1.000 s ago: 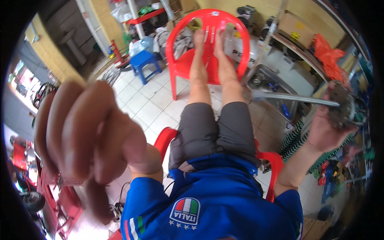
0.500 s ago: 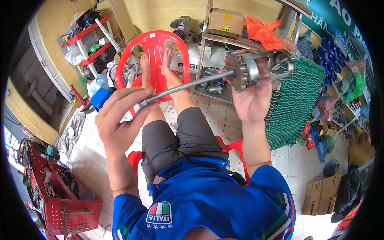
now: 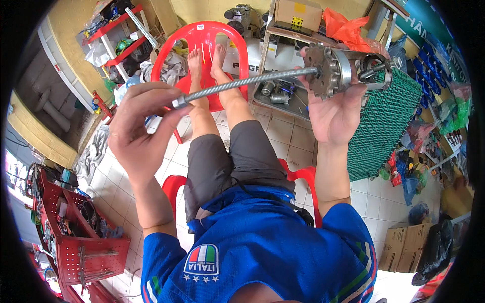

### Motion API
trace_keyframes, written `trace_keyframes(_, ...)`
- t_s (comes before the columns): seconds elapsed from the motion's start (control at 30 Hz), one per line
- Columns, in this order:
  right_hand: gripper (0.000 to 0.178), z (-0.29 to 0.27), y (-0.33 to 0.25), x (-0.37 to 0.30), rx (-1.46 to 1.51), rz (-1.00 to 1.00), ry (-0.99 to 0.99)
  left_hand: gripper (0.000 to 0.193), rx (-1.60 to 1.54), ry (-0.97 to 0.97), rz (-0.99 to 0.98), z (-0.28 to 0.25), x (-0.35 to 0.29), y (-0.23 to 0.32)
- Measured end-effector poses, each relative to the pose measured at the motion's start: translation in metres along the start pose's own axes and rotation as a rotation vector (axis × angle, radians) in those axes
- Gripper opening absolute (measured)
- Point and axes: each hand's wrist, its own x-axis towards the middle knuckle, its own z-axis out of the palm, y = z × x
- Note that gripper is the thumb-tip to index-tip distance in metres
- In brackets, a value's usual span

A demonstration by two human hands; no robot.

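A long threaded rod (image 3: pixel 247 81) slants across in front of me, rising to the right. My left hand (image 3: pixel 144 131) pinches its left end, at a hex nut (image 3: pixel 179 102). The rod's other end meets the middle of a toothed metal disc (image 3: pixel 312 73), like a sprocket. Behind the disc are a bright metal ring (image 3: pixel 344 70) and an open, frame-like housing (image 3: pixel 375 80) with a bolt (image 3: pixel 396 62) at its far right. My right hand (image 3: pixel 336 118) supports this assembly from below, fingers wrapped behind it and partly hidden.
My feet rest on a red plastic chair (image 3: pixel 201 35). Beyond the assembly lie a tray of metal parts (image 3: pixel 280 98) and a green woven lounger (image 3: pixel 386 131). A red tool cart (image 3: pixel 93 262) stands at the left, cardboard boxes (image 3: pixel 405 247) at the lower right.
The rod and the toothed assembly have moved right, with the view shifting too. My left hand has turned about the rod's end. A blue thing beside that hand is out of sight.
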Motion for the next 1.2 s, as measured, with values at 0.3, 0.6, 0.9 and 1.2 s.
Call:
trace_keyframes(0.3,0.066,0.001,0.005,-0.001,0.006,0.006,0.008,0.018,-0.049,-0.013,-0.069,0.000,0.002,0.003)
trace_keyframes(0.6,0.066,-0.001,0.003,0.000,-0.024,-0.005,0.000,0.029,-0.070,-0.102,-0.027,-0.016,0.004,-0.007)
trace_keyframes(0.9,0.064,-0.008,0.005,0.000,0.027,-0.027,0.033,0.024,0.062,-0.096,-0.071,-0.015,0.007,-0.007)
trace_keyframes(1.2,0.065,0.002,0.002,0.001,0.020,-0.009,0.012,0.029,0.023,-0.095,0.067,-0.008,0.007,-0.008)
